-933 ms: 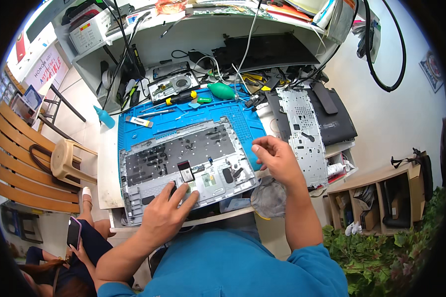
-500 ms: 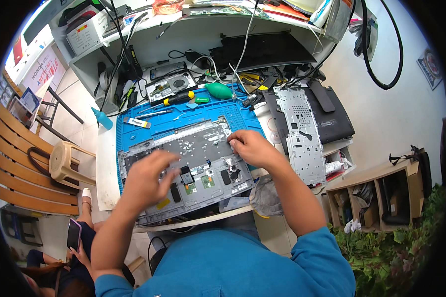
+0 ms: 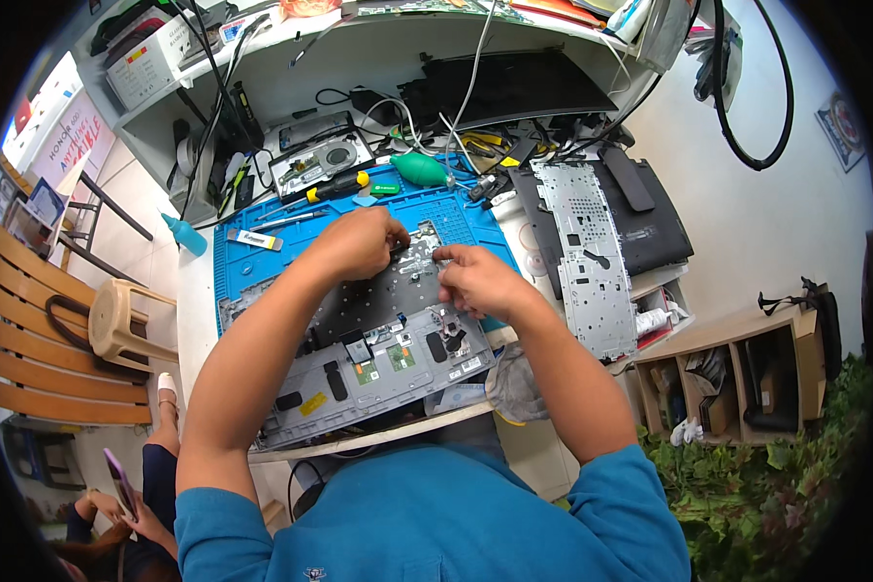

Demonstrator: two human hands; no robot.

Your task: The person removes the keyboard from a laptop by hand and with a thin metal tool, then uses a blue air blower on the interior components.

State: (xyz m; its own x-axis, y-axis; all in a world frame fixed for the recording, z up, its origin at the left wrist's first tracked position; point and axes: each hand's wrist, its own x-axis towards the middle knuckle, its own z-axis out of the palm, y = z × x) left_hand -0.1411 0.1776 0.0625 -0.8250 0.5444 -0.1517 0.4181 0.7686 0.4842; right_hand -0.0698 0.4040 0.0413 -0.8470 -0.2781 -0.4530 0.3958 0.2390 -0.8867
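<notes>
A grey laptop chassis (image 3: 359,308) lies inner side up, partly on a blue repair mat (image 3: 485,225), with its near side by the bench edge. Over the chassis's far half, my left hand (image 3: 357,244) is closed with its fingertips pointing down and right. A small dark shape shows at those fingertips, too little of it to name. Near the chassis's right end is my right hand (image 3: 482,281), its index finger stretched toward the silvery patches and its thumb apart below. Part of the chassis is hidden under my left forearm.
Behind the chassis lie a yellow-black screwdriver (image 3: 338,186), a green air blower (image 3: 419,169) and a flat-tipped tool (image 3: 254,239). To the right, a perforated metal plate (image 3: 584,262) rests on a black laptop panel (image 3: 655,228). A blue bottle (image 3: 186,235) stands left. Someone seated holds a phone (image 3: 119,480).
My left hand has moved away from me and right, to the chassis's far part. My right index finger has stretched out. The view has shifted slightly.
</notes>
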